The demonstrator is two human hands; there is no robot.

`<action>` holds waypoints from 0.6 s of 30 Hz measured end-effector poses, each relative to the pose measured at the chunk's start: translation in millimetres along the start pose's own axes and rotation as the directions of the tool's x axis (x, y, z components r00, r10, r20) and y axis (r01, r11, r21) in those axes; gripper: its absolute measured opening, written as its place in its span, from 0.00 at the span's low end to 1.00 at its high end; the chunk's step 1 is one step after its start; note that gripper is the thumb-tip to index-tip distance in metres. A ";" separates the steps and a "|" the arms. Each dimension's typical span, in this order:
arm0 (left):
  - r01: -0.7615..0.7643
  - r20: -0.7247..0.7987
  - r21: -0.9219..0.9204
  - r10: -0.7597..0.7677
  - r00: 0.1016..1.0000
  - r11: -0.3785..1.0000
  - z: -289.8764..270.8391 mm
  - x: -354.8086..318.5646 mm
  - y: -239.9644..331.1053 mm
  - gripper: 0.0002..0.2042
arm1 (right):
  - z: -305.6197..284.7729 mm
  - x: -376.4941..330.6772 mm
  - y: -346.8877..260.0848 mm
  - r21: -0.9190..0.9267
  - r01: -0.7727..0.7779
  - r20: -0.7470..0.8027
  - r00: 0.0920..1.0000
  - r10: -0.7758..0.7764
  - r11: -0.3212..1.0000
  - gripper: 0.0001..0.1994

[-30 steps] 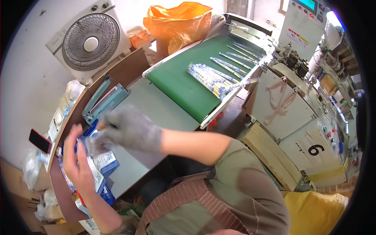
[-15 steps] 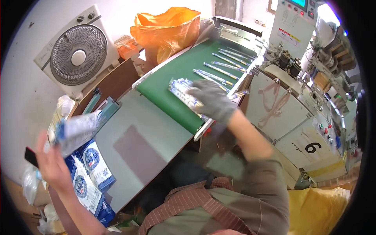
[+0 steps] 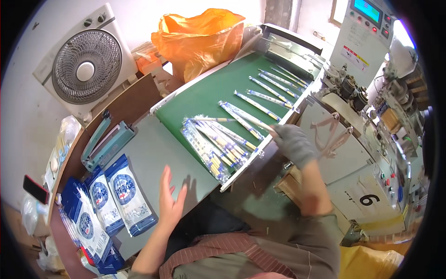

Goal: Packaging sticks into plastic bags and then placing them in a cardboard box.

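My bare left hand [image 3: 171,204] is over the front of the grey table [image 3: 160,149], fingers apart and holding nothing. Blue-and-white packets [image 3: 130,193] lie to its left, some overlapping. In a grey glove, my right hand [image 3: 296,145] is at the right edge of the green conveyor belt [image 3: 186,100]. Its fingertips are closed on the near end of a slim wrapped stick [image 3: 251,120] with blue print. A heap of similar wrapped sticks [image 3: 213,144] is fanned out on the belt's near end. Several more sticks [image 3: 267,88] lie in a spaced row farther up.
A teal bag sealer [image 3: 107,144] stands on the table's left side. Beyond are a box fan [image 3: 86,69] and an orange sack [image 3: 200,46]. To the right stands a machine cabinet [image 3: 344,149] with a control panel [image 3: 367,14]. A phone [image 3: 36,189] is at far left.
My left hand has let go of a packet at the left and come right, over the table. My right hand has moved from the heap to the belt's right edge. The heap is now spread out.
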State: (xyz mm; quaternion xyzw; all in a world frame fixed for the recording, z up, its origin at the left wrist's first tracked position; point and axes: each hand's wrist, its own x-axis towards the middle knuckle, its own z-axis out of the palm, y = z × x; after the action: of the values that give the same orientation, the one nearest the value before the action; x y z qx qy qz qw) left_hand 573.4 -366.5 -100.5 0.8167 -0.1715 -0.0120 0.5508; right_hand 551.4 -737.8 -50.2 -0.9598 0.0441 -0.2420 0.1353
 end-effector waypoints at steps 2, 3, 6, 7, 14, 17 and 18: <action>0.030 -0.081 -0.240 -0.051 0.995 0.970 35.3 46.1 -19.6 0.34 | 27.6 28.7 -4.1 -0.139 -0.006 0.261 0.964 0.043 0.990 0.14; 0.067 -0.127 -0.323 -0.113 0.985 0.944 45.4 64.2 -24.0 0.34 | 29.0 35.8 -13.4 -0.152 0.042 0.376 0.926 0.019 0.988 0.15; 0.226 -0.064 -0.666 -0.356 0.932 0.711 59.7 86.1 17.2 0.35 | 26.6 38.2 4.1 0.010 -0.036 0.159 0.987 0.034 0.999 0.16; 0.223 -0.079 -0.669 -0.366 0.927 0.709 61.4 88.8 11.8 0.35 | 18.4 43.9 6.2 0.062 -0.126 0.081 0.989 0.121 0.990 0.17; 0.207 -0.056 -0.795 -0.408 0.911 0.570 83.4 108.8 -24.3 0.43 | 71.5 72.4 70.0 -0.346 -0.023 0.041 0.998 0.039 0.938 0.30; 0.168 -0.117 -0.862 -0.509 0.853 0.479 84.7 110.4 -22.8 0.42 | 86.8 76.3 0.0 -0.059 -0.010 0.261 0.965 0.025 0.998 0.25; 0.173 -0.107 -0.862 -0.504 0.857 0.477 84.0 109.3 -21.1 0.42 | 102.1 69.7 -17.3 -0.022 0.079 0.216 0.974 -0.072 0.997 0.24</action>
State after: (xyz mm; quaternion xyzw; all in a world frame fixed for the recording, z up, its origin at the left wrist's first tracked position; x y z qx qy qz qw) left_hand 664.3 -466.8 -134.1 0.4648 0.1227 -0.0578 0.8749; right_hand 661.7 -707.4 -100.2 -0.9833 -0.0036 -0.1409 0.1153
